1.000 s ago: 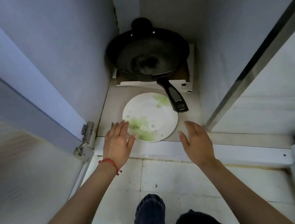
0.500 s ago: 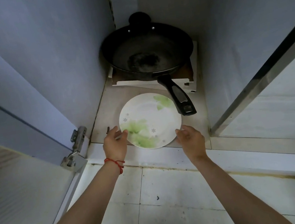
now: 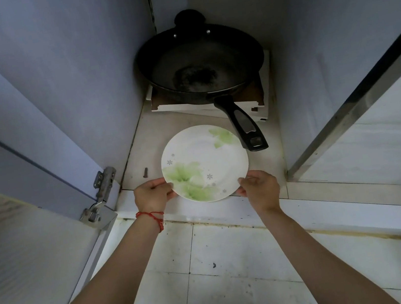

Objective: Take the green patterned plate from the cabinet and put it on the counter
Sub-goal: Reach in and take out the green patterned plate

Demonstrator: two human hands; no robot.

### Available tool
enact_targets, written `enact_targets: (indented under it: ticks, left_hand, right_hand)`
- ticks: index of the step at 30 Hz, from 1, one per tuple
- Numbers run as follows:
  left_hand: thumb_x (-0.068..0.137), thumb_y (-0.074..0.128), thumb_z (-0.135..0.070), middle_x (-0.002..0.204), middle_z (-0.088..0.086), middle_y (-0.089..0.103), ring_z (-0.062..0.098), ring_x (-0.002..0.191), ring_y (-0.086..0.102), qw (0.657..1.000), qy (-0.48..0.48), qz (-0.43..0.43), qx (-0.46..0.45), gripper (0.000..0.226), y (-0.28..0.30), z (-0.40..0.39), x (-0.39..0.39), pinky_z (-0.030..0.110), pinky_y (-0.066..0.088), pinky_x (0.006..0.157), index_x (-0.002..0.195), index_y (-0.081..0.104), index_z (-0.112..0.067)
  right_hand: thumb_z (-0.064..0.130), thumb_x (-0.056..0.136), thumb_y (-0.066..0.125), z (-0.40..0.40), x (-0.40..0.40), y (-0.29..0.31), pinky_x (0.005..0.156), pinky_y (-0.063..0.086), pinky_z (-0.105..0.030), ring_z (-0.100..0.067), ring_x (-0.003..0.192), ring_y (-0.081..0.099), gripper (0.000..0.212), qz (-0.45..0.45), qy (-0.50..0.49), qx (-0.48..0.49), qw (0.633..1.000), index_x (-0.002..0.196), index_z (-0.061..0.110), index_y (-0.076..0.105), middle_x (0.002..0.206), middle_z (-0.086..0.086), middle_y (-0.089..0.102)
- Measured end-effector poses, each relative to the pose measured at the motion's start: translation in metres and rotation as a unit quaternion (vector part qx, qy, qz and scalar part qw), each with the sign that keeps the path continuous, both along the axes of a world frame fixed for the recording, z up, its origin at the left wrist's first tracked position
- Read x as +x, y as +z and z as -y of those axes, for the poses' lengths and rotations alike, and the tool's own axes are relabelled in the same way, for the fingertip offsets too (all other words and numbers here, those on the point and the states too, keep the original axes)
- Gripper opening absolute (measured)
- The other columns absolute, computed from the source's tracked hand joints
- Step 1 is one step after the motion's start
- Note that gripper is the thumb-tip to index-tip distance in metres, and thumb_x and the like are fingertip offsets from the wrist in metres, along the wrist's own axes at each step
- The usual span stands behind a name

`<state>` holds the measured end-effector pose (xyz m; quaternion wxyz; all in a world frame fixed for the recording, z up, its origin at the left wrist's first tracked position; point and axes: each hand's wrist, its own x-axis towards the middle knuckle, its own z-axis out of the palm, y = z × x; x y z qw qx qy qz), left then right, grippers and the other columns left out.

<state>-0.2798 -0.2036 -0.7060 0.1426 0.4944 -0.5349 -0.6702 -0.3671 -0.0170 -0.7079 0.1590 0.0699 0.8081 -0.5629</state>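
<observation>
Two hands grip one green patterned plate point(image 3: 205, 163) at the cabinet's point(image 3: 305, 26) front edge: the left hand point(image 3: 152, 195), one red string bracelet point(image 3: 153, 217) on its wrist, pinches the plate's near-left rim, and the right hand point(image 3: 261, 189) pinches its near-right rim. Behind the plate, one black frying pan point(image 3: 201, 64) sits on white boards point(image 3: 262, 111), its single handle reaching toward the plate's far-right rim.

The green patterned plate point(image 3: 204, 163) is round and white, with pale green flowers and small grey stars. It lies face up between the fingers of the left hand point(image 3: 151, 196) and the right hand point(image 3: 260, 186), which grip its near rim.
</observation>
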Motion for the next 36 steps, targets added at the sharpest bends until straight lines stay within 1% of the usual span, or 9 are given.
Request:
enact_targets:
  ticks: [3, 9, 12, 14, 18, 23, 28, 32, 36]
  left_hand:
    - [0.076, 0.059, 0.013, 0.086, 0.017, 0.066, 0.019, 0.066, 0.064, 1.000, 0.003, -0.007, 0.012, 0.017, 0.000, -0.003, 0.007, 0.016, 0.056, 0.050, 0.090, 0.064, 0.007]
    - [0.076, 0.057, 0.014, 0.078, 0.008, 0.067, 0.009, 0.053, 0.067, 0.999, -0.021, -0.014, 0.029, 0.021, 0.003, -0.002, 0.008, 0.015, 0.055, 0.048, 0.092, 0.066, 0.005]
    - [0.075, 0.056, 0.015, 0.082, 0.012, 0.068, 0.011, 0.053, 0.068, 0.999, -0.031, -0.014, 0.041, 0.020, 0.005, 0.000, 0.006, 0.016, 0.055, 0.049, 0.088, 0.067, 0.004]
    - [0.075, 0.056, 0.016, 0.087, 0.015, 0.067, 0.012, 0.056, 0.068, 0.998, -0.030, -0.013, 0.046, 0.023, 0.006, 0.000, 0.006, 0.017, 0.056, 0.051, 0.094, 0.065, 0.007]
    - [0.075, 0.056, 0.017, 0.095, 0.018, 0.065, 0.008, 0.051, 0.067, 0.998, -0.028, -0.020, 0.052, 0.026, 0.009, -0.001, 0.008, 0.015, 0.055, 0.049, 0.099, 0.063, 0.009]
    - [0.075, 0.056, 0.017, 0.099, 0.020, 0.066, 0.018, 0.069, 0.066, 0.998, -0.021, -0.027, 0.060, 0.027, 0.010, -0.002, 0.018, 0.015, 0.056, 0.052, 0.101, 0.062, 0.010]
    - [0.075, 0.056, 0.017, 0.066, 0.005, 0.073, 0.009, 0.056, 0.069, 0.997, -0.020, -0.041, 0.065, 0.024, 0.011, -0.005, 0.031, 0.015, 0.055, 0.051, 0.095, 0.064, 0.007]
    - [0.075, 0.056, 0.017, 0.062, 0.004, 0.071, 0.010, 0.055, 0.069, 0.996, -0.004, -0.047, 0.074, 0.021, 0.017, -0.009, 0.041, 0.016, 0.055, 0.050, 0.092, 0.064, 0.007]
    - [0.077, 0.056, 0.015, 0.080, 0.012, 0.068, 0.015, 0.062, 0.069, 0.996, -0.008, -0.031, 0.078, 0.024, 0.031, -0.016, 0.058, 0.019, 0.058, 0.055, 0.098, 0.062, 0.008]
  right_hand:
    - [0.002, 0.079, 0.061, -0.005, 0.004, -0.001, 0.061, 0.058, -0.026, -0.001, 0.042, 0.059, 0.008, 0.002, -0.004, -0.005, 1.000, 0.085, 0.000, 0.066, 0.057, -0.002, 0.063]
    - [-0.002, 0.079, 0.060, -0.005, 0.006, 0.000, 0.061, 0.056, -0.024, -0.005, 0.050, 0.063, 0.014, 0.028, -0.029, -0.056, 0.998, 0.084, 0.009, 0.066, 0.065, 0.005, 0.065]
    - [-0.008, 0.077, 0.055, -0.003, 0.003, 0.001, 0.067, 0.057, -0.035, -0.014, 0.062, 0.064, 0.031, 0.037, -0.033, -0.080, 0.996, 0.066, 0.019, 0.065, 0.068, -0.006, 0.067]
    - [-0.010, 0.076, 0.054, -0.002, 0.004, 0.001, 0.067, 0.057, -0.035, -0.014, 0.064, 0.065, 0.040, 0.039, -0.033, -0.089, 0.995, 0.061, 0.026, 0.063, 0.067, -0.004, 0.068]
    - [-0.011, 0.076, 0.054, -0.003, 0.004, 0.003, 0.062, 0.058, -0.028, -0.011, 0.067, 0.065, 0.033, 0.044, -0.027, -0.094, 0.994, 0.072, 0.018, 0.068, 0.066, 0.005, 0.067]
    - [-0.011, 0.076, 0.056, -0.005, 0.011, 0.006, 0.064, 0.055, -0.031, -0.019, 0.070, 0.063, 0.042, 0.037, -0.031, -0.094, 0.994, 0.058, 0.026, 0.064, 0.064, 0.001, 0.065]
    - [-0.010, 0.076, 0.057, -0.011, 0.019, 0.010, 0.062, 0.055, -0.027, -0.012, 0.066, 0.064, 0.047, 0.030, -0.016, -0.093, 0.995, 0.055, 0.030, 0.066, 0.057, 0.016, 0.067]
    - [-0.011, 0.075, 0.058, -0.014, 0.028, 0.017, 0.069, 0.055, -0.035, -0.022, 0.074, 0.064, 0.042, 0.034, -0.022, -0.103, 0.994, 0.061, 0.028, 0.065, 0.067, -0.001, 0.067]
    - [-0.013, 0.075, 0.057, -0.020, 0.045, 0.028, 0.068, 0.057, -0.033, -0.016, 0.070, 0.066, 0.032, 0.047, -0.030, -0.098, 0.994, 0.074, 0.017, 0.068, 0.071, -0.001, 0.068]
